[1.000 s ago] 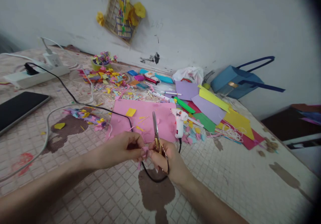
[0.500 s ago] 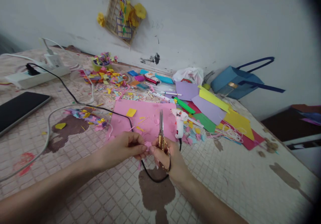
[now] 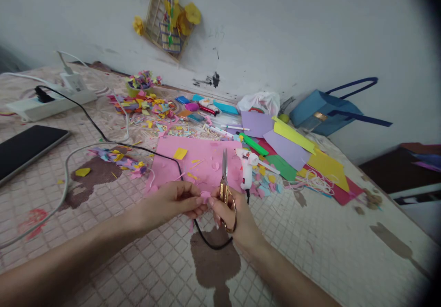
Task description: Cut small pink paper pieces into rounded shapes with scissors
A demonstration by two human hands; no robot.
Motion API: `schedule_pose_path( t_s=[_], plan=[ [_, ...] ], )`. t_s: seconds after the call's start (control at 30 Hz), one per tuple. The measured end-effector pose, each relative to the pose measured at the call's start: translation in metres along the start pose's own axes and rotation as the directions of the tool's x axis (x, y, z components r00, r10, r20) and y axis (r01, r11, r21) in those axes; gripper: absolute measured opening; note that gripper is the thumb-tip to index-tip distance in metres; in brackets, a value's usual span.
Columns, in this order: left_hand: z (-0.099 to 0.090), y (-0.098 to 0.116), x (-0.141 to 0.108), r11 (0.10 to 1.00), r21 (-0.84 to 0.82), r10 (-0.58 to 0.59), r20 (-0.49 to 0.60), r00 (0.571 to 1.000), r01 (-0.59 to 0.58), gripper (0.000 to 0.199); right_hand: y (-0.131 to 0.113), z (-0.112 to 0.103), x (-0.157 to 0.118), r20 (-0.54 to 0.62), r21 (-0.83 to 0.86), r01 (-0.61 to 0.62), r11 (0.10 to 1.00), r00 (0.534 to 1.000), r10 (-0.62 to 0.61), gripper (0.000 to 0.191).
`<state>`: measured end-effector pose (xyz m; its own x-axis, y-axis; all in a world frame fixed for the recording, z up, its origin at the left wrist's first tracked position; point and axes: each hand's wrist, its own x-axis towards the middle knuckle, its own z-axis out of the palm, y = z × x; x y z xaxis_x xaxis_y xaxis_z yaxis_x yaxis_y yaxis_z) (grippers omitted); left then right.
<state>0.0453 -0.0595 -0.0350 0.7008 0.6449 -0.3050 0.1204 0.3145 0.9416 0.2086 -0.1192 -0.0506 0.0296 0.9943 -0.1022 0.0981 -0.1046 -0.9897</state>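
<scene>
One table (image 3: 327, 233) carries a pink sheet (image 3: 165, 160). Over the sheet's near edge, the left hand (image 3: 175, 201) and right hand (image 3: 240, 216) meet. Gold-handled scissors (image 3: 223, 188) are held in the right hand, blades pointing away. A white glue gun (image 3: 246, 171) lies at the sheet's right edge. Both hands' fingertips pinch a small pink paper piece (image 3: 205, 195) between them.

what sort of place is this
Probably a craft worktable by a wall: gold-handled scissors in the right hand, a white glue gun and coloured sheets suggest it.
</scene>
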Motion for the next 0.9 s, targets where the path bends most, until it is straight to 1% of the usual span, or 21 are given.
schedule_pose_path(
  t_s=[0.17,0.33,0.43,0.57,0.8,0.9],
  plan=[
    [0.0009,-0.0037,0.0005,0.999,0.029,0.037,-0.014,0.999,-0.036,0.022,-0.0038,0.0015,-0.0016,0.004,-0.047,-0.019,0.999,1.000,0.019,0.018],
    [0.0004,-0.0029,-0.0003,0.997,0.053,0.065,-0.036,0.997,-0.063,0.021,-0.0056,0.0013,-0.0028,0.018,-0.033,-0.031,0.999,0.999,0.031,0.017],
    [0.0007,-0.0018,-0.0004,0.996,0.061,0.072,-0.058,0.996,-0.068,0.021,-0.0027,0.0006,-0.0026,0.023,-0.023,-0.013,1.000,1.000,0.013,0.015],
    [0.0016,-0.0024,-0.0001,0.998,0.025,0.052,-0.071,0.996,-0.050,0.018,-0.0008,0.0005,-0.0025,0.023,-0.009,0.011,1.000,1.000,-0.011,0.015],
    [0.0022,-0.0032,-0.0001,0.998,-0.036,0.046,-0.075,0.996,-0.049,0.019,-0.0043,0.0018,-0.0027,0.019,-0.025,-0.007,1.000,1.000,0.008,0.018],
    [0.0024,-0.0026,-0.0014,0.996,-0.090,0.020,-0.080,0.997,-0.027,0.019,-0.0037,0.0018,-0.0028,0.022,-0.016,-0.004,1.000,1.000,0.004,0.019]
  ],
)
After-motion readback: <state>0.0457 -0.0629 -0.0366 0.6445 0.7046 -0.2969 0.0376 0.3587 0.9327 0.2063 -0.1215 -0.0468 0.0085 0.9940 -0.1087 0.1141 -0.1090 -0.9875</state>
